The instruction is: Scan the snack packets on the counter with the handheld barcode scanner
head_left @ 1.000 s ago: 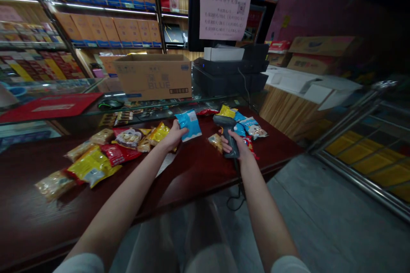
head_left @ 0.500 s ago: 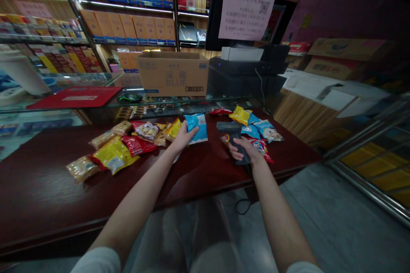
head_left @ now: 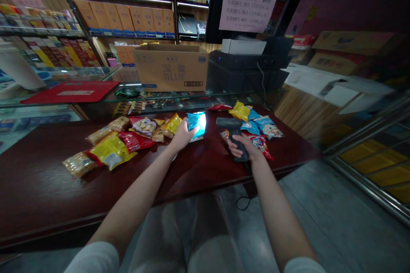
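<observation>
My left hand (head_left: 183,135) is closed on a blue snack bag (head_left: 196,125), whose right side glows under a bright white light. My right hand (head_left: 244,146) wraps the handle of a dark barcode scanner (head_left: 231,124), its head turned toward that bag. Left of my left hand lie several snack packs, among them a yellow bag (head_left: 112,152), a red bag (head_left: 136,141) and a clear-wrapped pack (head_left: 79,165). Beyond the scanner rest a yellow packet (head_left: 240,111), a blue-and-white bag (head_left: 269,127) and a red bag (head_left: 262,145), partly behind my right hand.
The dark red table (head_left: 38,179) meets a glass counter at its back. On the counter stand a cardboard box (head_left: 170,68), a red folder (head_left: 72,92), a mouse (head_left: 127,93) and a black printer-like machine (head_left: 250,77). A metal rail (head_left: 368,183) is at right.
A bright light now falls on the blue snack bag, which has tilted a little in my left hand. My view has shifted slightly; the scanner stays in my right hand.
</observation>
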`<act>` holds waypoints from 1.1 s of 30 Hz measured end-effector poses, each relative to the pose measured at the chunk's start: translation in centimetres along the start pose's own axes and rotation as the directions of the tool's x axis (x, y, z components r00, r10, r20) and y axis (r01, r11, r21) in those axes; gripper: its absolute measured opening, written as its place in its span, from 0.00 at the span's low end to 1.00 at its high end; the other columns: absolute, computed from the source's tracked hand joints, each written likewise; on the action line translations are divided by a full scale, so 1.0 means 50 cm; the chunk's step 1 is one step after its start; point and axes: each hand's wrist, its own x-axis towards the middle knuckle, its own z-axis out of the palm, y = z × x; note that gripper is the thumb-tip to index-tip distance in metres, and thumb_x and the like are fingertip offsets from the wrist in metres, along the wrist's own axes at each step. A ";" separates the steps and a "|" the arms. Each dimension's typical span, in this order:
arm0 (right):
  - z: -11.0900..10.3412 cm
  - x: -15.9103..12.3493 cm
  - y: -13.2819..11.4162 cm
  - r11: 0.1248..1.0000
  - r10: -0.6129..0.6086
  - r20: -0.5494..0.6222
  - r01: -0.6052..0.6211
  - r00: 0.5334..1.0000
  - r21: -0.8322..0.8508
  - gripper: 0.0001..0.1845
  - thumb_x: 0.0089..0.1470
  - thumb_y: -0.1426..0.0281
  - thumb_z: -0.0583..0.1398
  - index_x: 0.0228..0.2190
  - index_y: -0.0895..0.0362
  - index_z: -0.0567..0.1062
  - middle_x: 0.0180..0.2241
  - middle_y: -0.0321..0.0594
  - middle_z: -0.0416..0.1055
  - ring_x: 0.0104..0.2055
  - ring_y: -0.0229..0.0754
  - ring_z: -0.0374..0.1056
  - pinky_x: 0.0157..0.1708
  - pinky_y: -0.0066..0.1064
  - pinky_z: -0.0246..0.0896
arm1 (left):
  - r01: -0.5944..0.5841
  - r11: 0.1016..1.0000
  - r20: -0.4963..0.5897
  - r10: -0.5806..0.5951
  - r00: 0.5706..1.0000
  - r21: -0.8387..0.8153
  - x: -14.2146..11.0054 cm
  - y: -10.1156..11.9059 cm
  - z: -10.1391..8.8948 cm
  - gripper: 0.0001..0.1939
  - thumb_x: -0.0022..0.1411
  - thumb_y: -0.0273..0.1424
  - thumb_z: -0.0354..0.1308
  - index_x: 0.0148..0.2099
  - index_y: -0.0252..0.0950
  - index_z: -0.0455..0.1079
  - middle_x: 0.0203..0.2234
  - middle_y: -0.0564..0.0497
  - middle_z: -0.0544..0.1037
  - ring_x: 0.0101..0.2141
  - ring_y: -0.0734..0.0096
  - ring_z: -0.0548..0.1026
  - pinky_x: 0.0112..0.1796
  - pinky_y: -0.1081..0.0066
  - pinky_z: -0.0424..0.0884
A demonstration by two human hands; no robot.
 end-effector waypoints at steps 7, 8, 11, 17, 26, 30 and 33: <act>-0.013 0.002 -0.005 0.999 -0.024 -0.024 0.025 0.999 0.045 0.17 0.54 0.58 0.64 0.34 0.54 0.64 0.19 0.25 0.61 0.11 0.27 0.45 0.11 0.22 0.46 | 0.193 0.860 -0.223 -0.096 0.970 0.472 0.019 -0.006 -0.104 0.39 0.60 0.41 0.59 0.66 0.23 0.55 0.48 0.27 0.77 0.50 0.37 0.76 0.50 0.48 0.69; -0.014 0.002 -0.005 0.999 -0.023 -0.024 0.024 0.999 0.045 0.17 0.54 0.58 0.64 0.34 0.54 0.64 0.19 0.25 0.60 0.11 0.27 0.45 0.11 0.22 0.46 | 0.231 0.820 -0.273 -0.096 0.957 0.524 0.019 -0.007 -0.119 0.42 0.60 0.42 0.58 0.68 0.21 0.53 0.50 0.24 0.75 0.53 0.34 0.73 0.52 0.46 0.67; -0.015 0.002 -0.005 0.999 -0.013 -0.027 0.014 1.000 0.045 0.17 0.54 0.58 0.64 0.35 0.55 0.64 0.20 0.25 0.61 0.12 0.27 0.46 0.11 0.23 0.46 | 0.261 0.724 -0.393 0.014 0.920 0.638 0.012 -0.002 -0.145 0.43 0.61 0.40 0.58 0.69 0.18 0.52 0.60 0.19 0.65 0.60 0.30 0.65 0.57 0.43 0.61; -0.013 0.003 -0.004 0.998 -0.024 -0.033 0.026 0.999 0.056 0.20 0.53 0.58 0.65 0.40 0.56 0.65 0.20 0.25 0.62 0.12 0.27 0.47 0.11 0.21 0.45 | -0.197 0.539 0.003 0.338 0.941 0.819 -0.012 0.018 -0.097 0.24 0.68 0.35 0.51 0.64 0.36 0.68 0.63 0.36 0.68 0.62 0.45 0.65 0.62 0.47 0.55; -0.013 0.001 -0.005 0.999 -0.031 -0.034 0.033 0.999 0.042 0.19 0.55 0.59 0.64 0.41 0.56 0.66 0.20 0.25 0.63 0.12 0.27 0.48 0.12 0.22 0.47 | -0.170 0.463 0.131 0.114 0.985 0.870 -0.036 0.016 -0.040 0.24 0.66 0.41 0.56 0.58 0.32 0.74 0.55 0.31 0.75 0.64 0.35 0.61 0.63 0.38 0.48; -0.014 0.001 -0.004 0.998 -0.043 -0.024 0.044 0.999 0.051 0.17 0.55 0.59 0.64 0.38 0.55 0.65 0.21 0.26 0.62 0.12 0.27 0.48 0.12 0.22 0.47 | -0.089 0.437 0.069 0.063 0.996 0.895 -0.032 0.008 -0.062 0.28 0.65 0.45 0.56 0.56 0.28 0.74 0.55 0.29 0.74 0.62 0.32 0.62 0.62 0.36 0.48; -0.015 0.000 -0.004 0.997 -0.049 -0.014 0.050 0.999 0.063 0.17 0.55 0.59 0.64 0.36 0.55 0.65 0.21 0.26 0.62 0.12 0.27 0.48 0.12 0.21 0.47 | -0.113 0.422 0.089 0.075 0.993 0.900 -0.023 -0.003 -0.071 0.27 0.65 0.48 0.54 0.51 0.29 0.77 0.52 0.31 0.76 0.59 0.33 0.66 0.61 0.36 0.50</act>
